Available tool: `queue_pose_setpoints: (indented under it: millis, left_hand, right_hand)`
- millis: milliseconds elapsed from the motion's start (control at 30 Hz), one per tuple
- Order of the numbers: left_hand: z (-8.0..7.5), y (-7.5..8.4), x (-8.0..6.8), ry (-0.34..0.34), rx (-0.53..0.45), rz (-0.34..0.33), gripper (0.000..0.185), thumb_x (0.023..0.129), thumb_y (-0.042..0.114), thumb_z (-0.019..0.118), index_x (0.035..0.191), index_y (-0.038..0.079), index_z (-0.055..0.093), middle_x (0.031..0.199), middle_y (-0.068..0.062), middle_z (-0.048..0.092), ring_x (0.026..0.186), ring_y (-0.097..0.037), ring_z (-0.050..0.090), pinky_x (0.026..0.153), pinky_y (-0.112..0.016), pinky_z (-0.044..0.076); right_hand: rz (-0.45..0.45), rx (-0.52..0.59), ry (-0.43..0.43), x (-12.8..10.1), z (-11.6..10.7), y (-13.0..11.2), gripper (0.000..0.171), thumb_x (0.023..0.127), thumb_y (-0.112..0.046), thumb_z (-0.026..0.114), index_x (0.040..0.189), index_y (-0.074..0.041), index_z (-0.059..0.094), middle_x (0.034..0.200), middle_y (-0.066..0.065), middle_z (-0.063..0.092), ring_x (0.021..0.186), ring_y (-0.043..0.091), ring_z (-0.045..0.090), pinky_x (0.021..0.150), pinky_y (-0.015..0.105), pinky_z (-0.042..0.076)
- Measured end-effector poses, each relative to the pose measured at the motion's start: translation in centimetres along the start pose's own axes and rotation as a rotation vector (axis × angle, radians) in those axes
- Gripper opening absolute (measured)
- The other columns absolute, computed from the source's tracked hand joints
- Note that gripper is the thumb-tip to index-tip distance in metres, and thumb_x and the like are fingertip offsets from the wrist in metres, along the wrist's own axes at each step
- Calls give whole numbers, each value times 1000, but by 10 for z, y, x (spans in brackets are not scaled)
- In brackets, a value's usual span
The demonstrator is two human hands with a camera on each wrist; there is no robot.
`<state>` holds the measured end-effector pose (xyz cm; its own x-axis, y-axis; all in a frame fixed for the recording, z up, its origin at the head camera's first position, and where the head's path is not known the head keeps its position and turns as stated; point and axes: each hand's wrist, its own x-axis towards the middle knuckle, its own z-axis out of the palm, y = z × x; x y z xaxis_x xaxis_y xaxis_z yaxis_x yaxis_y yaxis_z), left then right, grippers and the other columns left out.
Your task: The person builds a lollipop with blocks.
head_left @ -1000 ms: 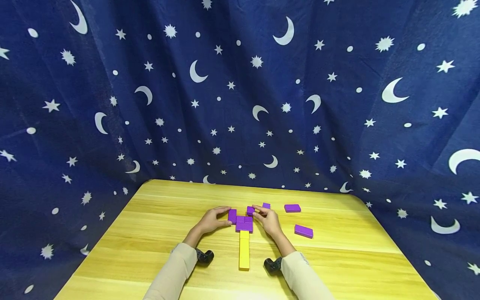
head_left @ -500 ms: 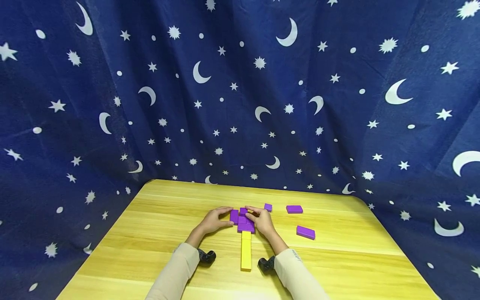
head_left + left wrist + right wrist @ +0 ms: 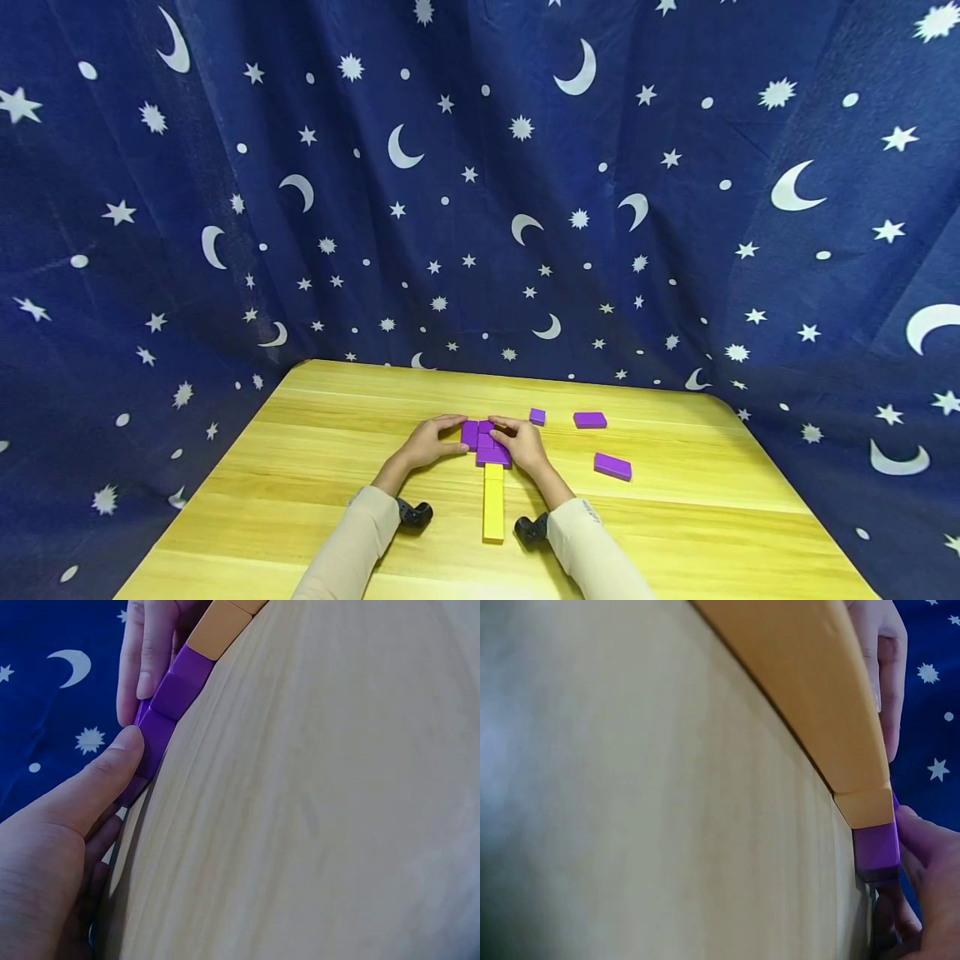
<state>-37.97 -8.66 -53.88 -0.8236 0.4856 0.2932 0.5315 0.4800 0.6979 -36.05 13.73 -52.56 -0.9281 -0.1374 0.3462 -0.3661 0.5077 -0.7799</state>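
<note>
Seemingly both hands [image 3: 472, 446] pressing purple blocks [image 3: 487, 442]

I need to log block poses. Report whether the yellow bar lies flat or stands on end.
Flat. The yellow bar lies lengthwise on the table, its far end meeting the purple blocks.

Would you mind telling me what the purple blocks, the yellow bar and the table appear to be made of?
Purple blocks: probably painted wood or plastic, with flat matte colour and crisp edges. Yellow bar: looks the same, uniformly matte. Table: wood or wood-look laminate, with pale grain streaks and a faint sheen.
</note>
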Motion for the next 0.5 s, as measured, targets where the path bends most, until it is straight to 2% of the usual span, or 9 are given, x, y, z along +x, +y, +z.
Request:
queue_pose_setpoints:
  millis: [300,500]
  left_hand:
    - [0,0,0,-3,15,2,65,80,45,68,131,9,52,132,-9,51,124,-28,43,104,-44,33]
    - [0,1,0,-11,-12,-17,65,80,44,68,132,9,52,132,-10,51,125,-29,42,104,-44,33]
  right_hand:
    - [10,8,-15,-2,-2,-3,25,86,-12,66,110,-7,69,110,12,65,108,30,57,92,44,45]
    - [-4,19,-35,-3,-3,-4,25,87,-10,64,110,-5,68,108,12,66,106,30,58,91,43,46]
